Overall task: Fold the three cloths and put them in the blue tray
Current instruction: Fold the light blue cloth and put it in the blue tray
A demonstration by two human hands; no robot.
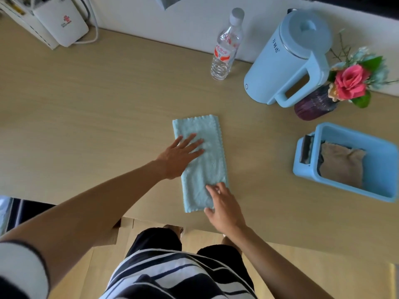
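A light blue cloth (pixel 199 134) lies on the wooden table as a long narrow strip, folded lengthwise. My left hand (pixel 179 157) rests flat on its middle left part, fingers spread. My right hand (pixel 222 205) touches the cloth's near right corner, thumb at the near edge and fingers on top; whether it pinches the fabric is unclear. The blue tray (pixel 347 189) stands at the right, apart from both hands. Inside it lies a folded brown cloth (pixel 343 162) with a dark cloth (pixel 320 160) showing under its left edge.
A clear water bottle (pixel 225 48), a light blue kettle (pixel 289 59) and a purple vase with flowers (pixel 315 104) stand along the far right. A white device with cable (pixel 62 22) sits far left. The table's near edge (pixel 172 222) runs just below the cloth.
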